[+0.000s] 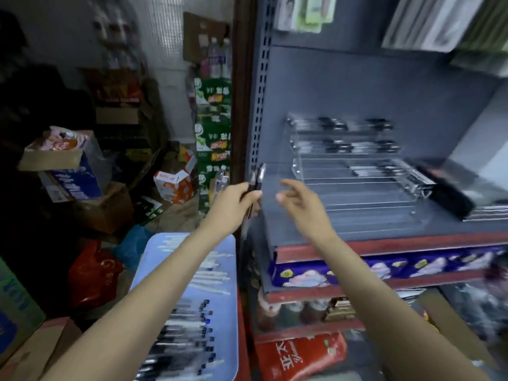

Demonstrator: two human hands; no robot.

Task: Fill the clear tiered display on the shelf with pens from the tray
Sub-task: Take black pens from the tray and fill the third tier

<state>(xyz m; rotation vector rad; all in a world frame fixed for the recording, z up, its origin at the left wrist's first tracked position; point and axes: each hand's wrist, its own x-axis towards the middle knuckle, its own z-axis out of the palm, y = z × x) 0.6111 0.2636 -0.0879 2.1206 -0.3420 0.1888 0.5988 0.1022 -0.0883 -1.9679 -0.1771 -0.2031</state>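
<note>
The clear tiered display (354, 185) stands on the grey shelf (343, 226). Black pens lie in its upper tiers and in the right part of a middle tier, while the lower steps look bare. My left hand (233, 203) hovers at the shelf's left edge and grips what look like dark pens (258, 176), blurred, pointing upward. To its right, my right hand (298, 202) is in front of the display's lower left corner with relaxed, spread fingers and holds nothing. Below my left forearm lies the light blue tray (220, 246), with rows of black and white pens (189, 325).
A black box (450, 195) lies on the shelf right of the display. The perforated shelf upright (261, 86) rises just behind my left hand. Packaged goods fill the lower shelves, and cartons and bags crowd the floor at left.
</note>
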